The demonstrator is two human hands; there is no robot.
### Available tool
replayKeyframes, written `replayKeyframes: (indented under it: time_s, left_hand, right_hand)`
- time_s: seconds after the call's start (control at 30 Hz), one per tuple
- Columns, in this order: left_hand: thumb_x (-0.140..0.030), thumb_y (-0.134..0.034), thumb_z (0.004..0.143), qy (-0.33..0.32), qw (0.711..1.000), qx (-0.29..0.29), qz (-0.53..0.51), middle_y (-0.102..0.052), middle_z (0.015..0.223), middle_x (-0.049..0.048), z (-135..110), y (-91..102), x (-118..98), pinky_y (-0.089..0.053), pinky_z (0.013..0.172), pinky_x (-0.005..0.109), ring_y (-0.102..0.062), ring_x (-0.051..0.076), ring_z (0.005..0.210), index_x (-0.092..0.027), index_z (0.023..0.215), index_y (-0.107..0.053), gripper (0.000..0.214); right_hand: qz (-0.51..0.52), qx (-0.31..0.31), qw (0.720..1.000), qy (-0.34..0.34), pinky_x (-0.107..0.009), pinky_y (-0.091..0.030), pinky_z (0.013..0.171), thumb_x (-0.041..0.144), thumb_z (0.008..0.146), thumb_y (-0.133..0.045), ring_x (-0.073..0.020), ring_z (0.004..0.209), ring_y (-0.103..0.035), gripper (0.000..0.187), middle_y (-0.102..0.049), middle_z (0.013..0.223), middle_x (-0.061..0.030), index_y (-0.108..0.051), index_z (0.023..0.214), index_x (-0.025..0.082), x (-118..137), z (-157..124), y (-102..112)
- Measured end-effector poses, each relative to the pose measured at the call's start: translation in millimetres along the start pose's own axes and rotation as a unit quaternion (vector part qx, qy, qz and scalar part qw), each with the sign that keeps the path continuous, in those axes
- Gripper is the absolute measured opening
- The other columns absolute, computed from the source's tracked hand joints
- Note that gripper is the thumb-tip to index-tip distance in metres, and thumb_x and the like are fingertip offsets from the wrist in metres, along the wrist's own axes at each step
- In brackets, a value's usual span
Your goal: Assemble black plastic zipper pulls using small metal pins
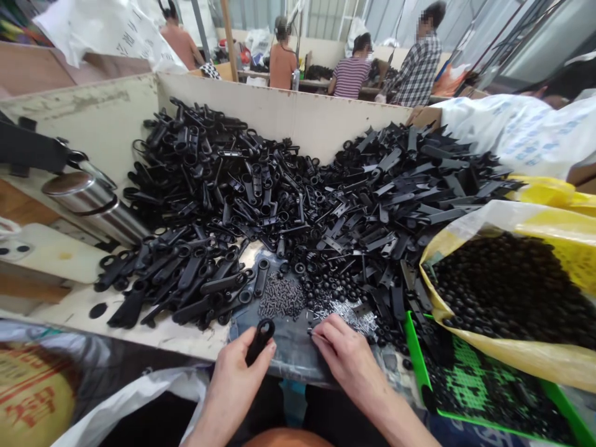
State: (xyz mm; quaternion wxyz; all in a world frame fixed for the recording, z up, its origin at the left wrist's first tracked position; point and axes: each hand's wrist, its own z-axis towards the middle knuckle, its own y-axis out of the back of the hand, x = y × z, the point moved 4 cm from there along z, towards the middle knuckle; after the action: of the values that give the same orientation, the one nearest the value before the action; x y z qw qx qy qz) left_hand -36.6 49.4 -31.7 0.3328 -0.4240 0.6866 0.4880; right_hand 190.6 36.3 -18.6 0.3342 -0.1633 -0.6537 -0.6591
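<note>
My left hand (238,372) is closed round a black plastic handle piece (261,338) with a ring at its top end, held upright at the near edge of the worktable (84,304). My right hand (342,351) lies beside it, fingers pinched over a small metal pin (311,335) near a scatter of silver pins (349,313). Just beyond the hands lie a heap of small dark screws (282,298) and small black rings (321,282).
Big piles of black plastic parts (261,186) fill the table up to its white back wall (279,115). A steel flask (95,208) lies at left. A yellow bag of black beads (507,285) and a green crate (419,366) sit at right. Several people work behind.
</note>
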Motion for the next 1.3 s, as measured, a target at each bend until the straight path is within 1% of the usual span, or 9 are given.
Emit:
replayKeyframes:
  time_s: [0.17,0.37,0.6,0.8,0.93,1.03,1.13,1.23,1.3]
  left_hand:
    - [-0.043,-0.051,0.089,-0.012,0.984,-0.045,0.17,-0.076,0.073,0.0014,5,7.5,-11,-0.048,0.068,0.031,-0.072,0.026,0.077,-0.022,0.087,-0.071,0.029]
    - [-0.034,-0.048,0.091,-0.034,0.961,-0.089,0.262,-0.08,0.085,0.0044,15,20.7,-19,-0.045,0.071,0.033,-0.074,0.028,0.082,-0.025,0.097,-0.07,0.024]
    - [-0.03,-0.052,0.092,-0.075,0.96,-0.072,0.259,-0.077,0.08,0.0018,19,13.9,-17,-0.046,0.069,0.028,-0.073,0.023,0.078,-0.026,0.089,-0.068,0.017]
    - [-0.026,-0.054,0.091,-0.095,0.963,-0.054,0.245,-0.075,0.07,0.0001,17,1.4,-31,-0.044,0.064,0.025,-0.069,0.018,0.066,-0.025,0.08,-0.068,0.018]
    - [-0.024,-0.055,0.09,-0.076,0.97,-0.056,0.224,-0.077,0.075,0.0006,16,5.1,-28,-0.045,0.066,0.025,-0.071,0.019,0.07,-0.024,0.085,-0.071,0.017]
    - [-0.025,-0.055,0.092,-0.049,0.968,-0.083,0.23,-0.079,0.08,0.0015,14,16.9,-19,-0.047,0.068,0.027,-0.073,0.021,0.077,-0.025,0.092,-0.072,0.017]
    - [-0.027,-0.053,0.095,-0.025,0.967,-0.076,0.244,-0.079,0.083,0.0024,12,23.3,-15,-0.047,0.069,0.027,-0.074,0.022,0.08,-0.024,0.094,-0.071,0.018]
    - [-0.025,-0.055,0.096,-0.027,0.96,-0.055,0.272,-0.08,0.084,0.0032,13,17.9,-20,-0.046,0.069,0.027,-0.075,0.024,0.083,-0.024,0.094,-0.071,0.017]
    - [-0.026,-0.058,0.095,-0.044,0.945,-0.061,0.319,-0.08,0.082,0.0051,16,11.0,-26,-0.045,0.066,0.028,-0.076,0.026,0.082,-0.024,0.096,-0.072,0.014]
  right_hand:
    - [-0.104,0.021,0.994,0.039,-0.026,-0.049,0.066,0.017,0.106,-0.043,-0.0171,0.072,-0.067,0.023,-0.062,0.091,-0.0034,-0.063,0.097,0.021,-3,9,-16]
    - [-0.124,0.06,0.989,0.059,-0.026,-0.048,0.063,0.019,0.102,-0.055,-0.0174,0.071,-0.069,0.012,-0.065,0.091,-0.001,-0.065,0.096,0.023,12,22,-22]
    - [-0.064,-0.008,0.997,0.031,-0.024,-0.048,0.07,0.02,0.106,-0.049,-0.0165,0.08,-0.07,0.019,-0.067,0.094,-0.0022,-0.067,0.099,0.023,11,38,-8]
    - [-0.139,0.021,0.99,0.009,-0.024,-0.044,0.064,0.021,0.103,-0.057,-0.0163,0.077,-0.071,0.014,-0.069,0.095,-0.0012,-0.069,0.095,0.023,13,43,-17]
    - [-0.168,0.043,0.985,-0.013,-0.024,-0.041,0.06,0.02,0.101,-0.059,-0.0164,0.077,-0.071,0.015,-0.069,0.093,-0.0009,-0.069,0.091,0.023,16,47,-14]
    - [-0.167,0.061,0.984,0.003,-0.025,-0.04,0.057,0.019,0.1,-0.058,-0.015,0.071,-0.07,0.019,-0.068,0.088,0.0005,-0.068,0.085,0.024,18,48,-10]
    - [-0.156,0.079,0.984,0.014,-0.024,-0.041,0.058,0.02,0.101,-0.055,-0.015,0.072,-0.07,0.021,-0.068,0.087,0.0009,-0.068,0.086,0.025,18,46,-9]
    - [-0.137,0.074,0.988,0.006,-0.026,-0.043,0.061,0.022,0.103,-0.051,-0.0162,0.075,-0.07,0.022,-0.066,0.089,-0.0001,-0.067,0.088,0.024,17,41,-7]
    - [-0.114,0.057,0.992,0.004,-0.026,-0.044,0.063,0.023,0.104,-0.049,-0.0167,0.075,-0.069,0.022,-0.065,0.089,-0.0006,-0.066,0.088,0.024,16,37,-4]
